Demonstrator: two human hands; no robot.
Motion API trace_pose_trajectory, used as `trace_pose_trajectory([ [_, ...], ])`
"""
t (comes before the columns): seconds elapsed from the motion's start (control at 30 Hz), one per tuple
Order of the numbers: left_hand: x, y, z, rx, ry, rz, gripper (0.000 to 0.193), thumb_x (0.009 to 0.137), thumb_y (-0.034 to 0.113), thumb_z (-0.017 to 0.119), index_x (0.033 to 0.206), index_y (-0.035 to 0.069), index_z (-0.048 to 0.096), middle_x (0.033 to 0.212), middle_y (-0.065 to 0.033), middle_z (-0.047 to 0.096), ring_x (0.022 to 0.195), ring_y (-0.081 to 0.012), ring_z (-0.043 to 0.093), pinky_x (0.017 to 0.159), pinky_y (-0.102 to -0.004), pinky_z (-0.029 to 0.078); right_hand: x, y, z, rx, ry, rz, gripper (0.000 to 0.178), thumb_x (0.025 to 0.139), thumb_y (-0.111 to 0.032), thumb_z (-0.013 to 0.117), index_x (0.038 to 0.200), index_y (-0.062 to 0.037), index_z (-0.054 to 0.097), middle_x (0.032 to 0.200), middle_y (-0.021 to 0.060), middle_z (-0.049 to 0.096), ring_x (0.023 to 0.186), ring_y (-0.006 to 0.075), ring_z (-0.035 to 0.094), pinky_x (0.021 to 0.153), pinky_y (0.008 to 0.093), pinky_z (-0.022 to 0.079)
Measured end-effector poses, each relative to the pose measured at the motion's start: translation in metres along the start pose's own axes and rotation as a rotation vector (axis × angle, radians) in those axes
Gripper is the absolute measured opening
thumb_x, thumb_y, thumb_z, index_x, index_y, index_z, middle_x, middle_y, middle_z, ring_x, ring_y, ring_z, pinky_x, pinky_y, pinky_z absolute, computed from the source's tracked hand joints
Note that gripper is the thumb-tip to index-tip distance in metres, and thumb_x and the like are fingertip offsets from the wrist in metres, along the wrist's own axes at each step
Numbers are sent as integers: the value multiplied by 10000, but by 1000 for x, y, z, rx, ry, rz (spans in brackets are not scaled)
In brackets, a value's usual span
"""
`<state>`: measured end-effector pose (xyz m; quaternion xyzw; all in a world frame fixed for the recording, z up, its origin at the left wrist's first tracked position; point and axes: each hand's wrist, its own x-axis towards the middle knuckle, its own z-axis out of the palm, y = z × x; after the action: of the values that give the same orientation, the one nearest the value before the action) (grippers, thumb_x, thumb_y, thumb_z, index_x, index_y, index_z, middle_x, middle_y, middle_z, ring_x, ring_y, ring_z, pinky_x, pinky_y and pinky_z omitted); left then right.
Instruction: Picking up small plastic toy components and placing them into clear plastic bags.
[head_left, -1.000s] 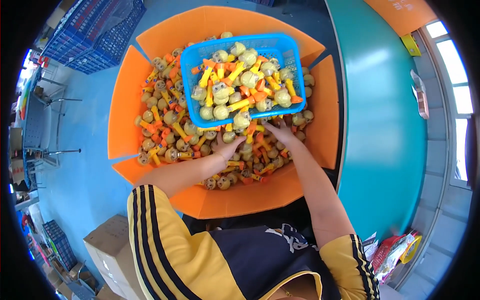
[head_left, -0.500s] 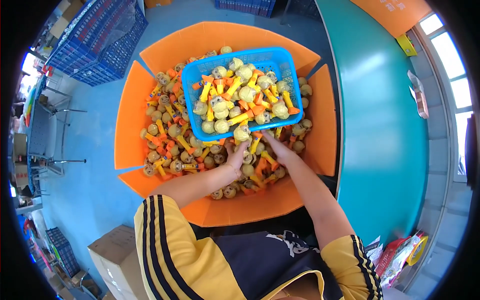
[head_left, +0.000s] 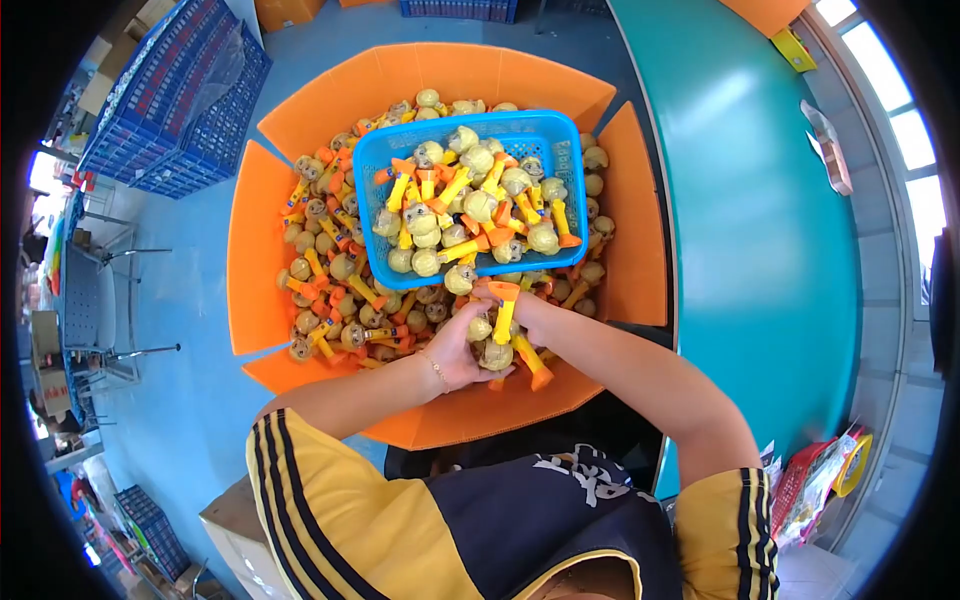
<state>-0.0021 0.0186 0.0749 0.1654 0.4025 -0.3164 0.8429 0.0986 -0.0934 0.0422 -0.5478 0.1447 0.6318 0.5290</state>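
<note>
Left hand [head_left: 458, 352] and right hand [head_left: 532, 314] cup several round tan-headed, yellow-and-orange plastic toys [head_left: 496, 356] (right fingers partly hidden); outer ones, loosely supported, could slip out.

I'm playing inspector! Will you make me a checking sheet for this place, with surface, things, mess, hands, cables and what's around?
Surface: green tabletop on the right, shiny.
Things: loose heap of round-headed toys in an orange box; blue basket, holding more, above the heap.
Clutter: red basket with wrapped items, lower right.
Hands: left hand and right hand together cup a small bunch of toys.
Cables: nothing seen.
Surroundings: blue crates, upper left; brown carton, lower left; windows, right.
</note>
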Motion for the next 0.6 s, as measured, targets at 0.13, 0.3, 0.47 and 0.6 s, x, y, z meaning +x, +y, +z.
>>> trace_pose_trajectory([
  [0.13, -43, 9, 39, -48, -70, -32, 498, 895, 518, 476, 1255, 175, 465, 1248, -67, 501, 1115, -271, 517, 907, -496, 455, -57, -33, 9, -17, -20, 185, 376, 896, -458, 527, 1108, -151, 577, 1084, 69, 613, 903, 205, 610, 768, 393, 513],
  [0.3, -66, 50, 84, -51, -307, 119, 508, 926, 486, 457, 1282, 126, 427, 1226, -89, 528, 1103, -306, 561, 869, -458, 511, -112, -107, 20, 13, 28, 111, 392, 924, -495, 452, 1142, -190, 565, 1080, 37, 626, 985, 211, 619, 811, 398, 518],
  [0.47, -42, 91, 101, -18, -348, 365, 421, 953, 390, 456, 1255, 97, 435, 1173, -120, 550, 1074, -312, 577, 841, -454, 542, -124, -149, 6, -34, 193, -85, 419, 935, -495, 440, 1179, -175, 556, 1169, 39, 576, 1047, 180, 573, 887, 452, 471],
  [0.6, -3, 120, 92, 41, -169, 469, 366, 948, 322, 489, 1242, 108, 446, 1187, -100, 535, 1074, -267, 560, 909, -445, 484, -87, -153, -23, 130, 240, -247, 485, 938, -407, 494, 1343, -157, 398, 1372, 93, 371, 1198, 264, 451, 948, 511, 418],
])
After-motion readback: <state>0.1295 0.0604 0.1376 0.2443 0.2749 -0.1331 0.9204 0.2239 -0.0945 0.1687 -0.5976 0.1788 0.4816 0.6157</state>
